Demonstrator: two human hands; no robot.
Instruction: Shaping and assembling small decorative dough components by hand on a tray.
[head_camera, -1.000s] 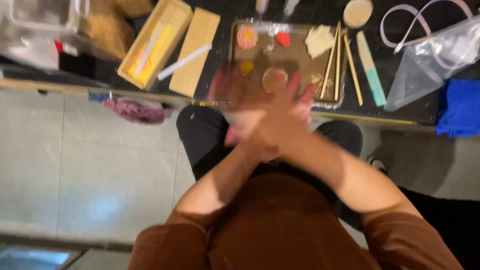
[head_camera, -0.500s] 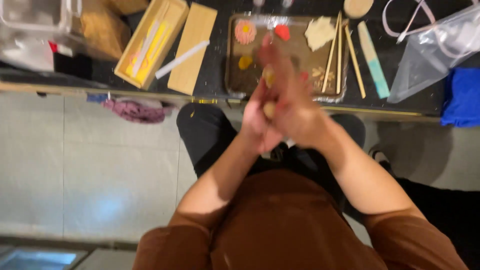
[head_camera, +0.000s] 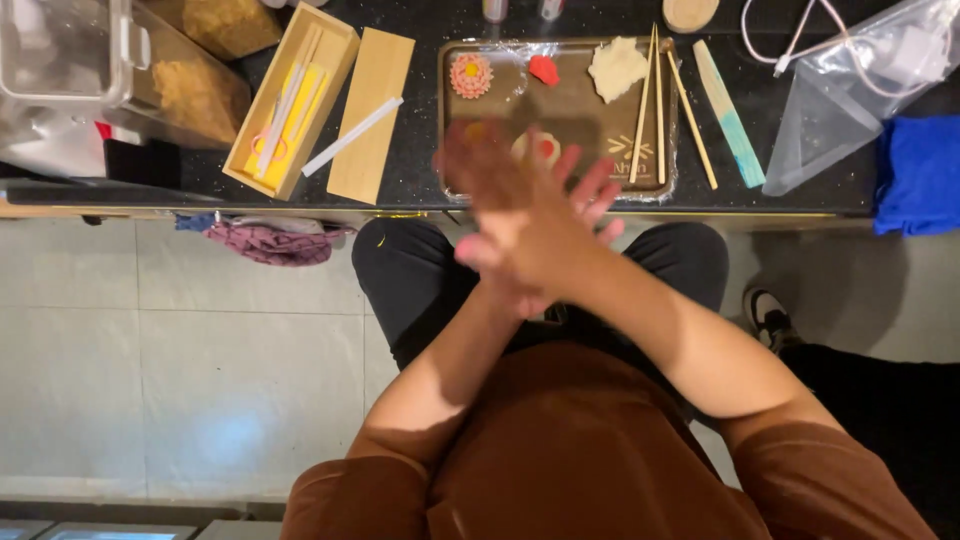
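Head view: left hand (head_camera: 592, 192) and right hand (head_camera: 510, 225) pressed flat palm to palm, fingers spread, wrists crossed, blurred with motion just above the near edge of the tray (head_camera: 447, 120) on the desk (head_camera: 420, 190). Nothing visibly gripped; cannot tell whether anything sits between the palms. Judged mid-rub or mid-roll. Under the fingertips, a small round sweet (head_camera: 541, 148); further back, a pink flower sweet (head_camera: 471, 75) and white dough (head_camera: 617, 68). Next move calls for parting the palms low over bare tray, clear of the sticks (head_camera: 655, 100).

Right hand (head_camera: 505, 215) pressed over left hand (head_camera: 565, 215), above tray (head_camera: 565, 120)
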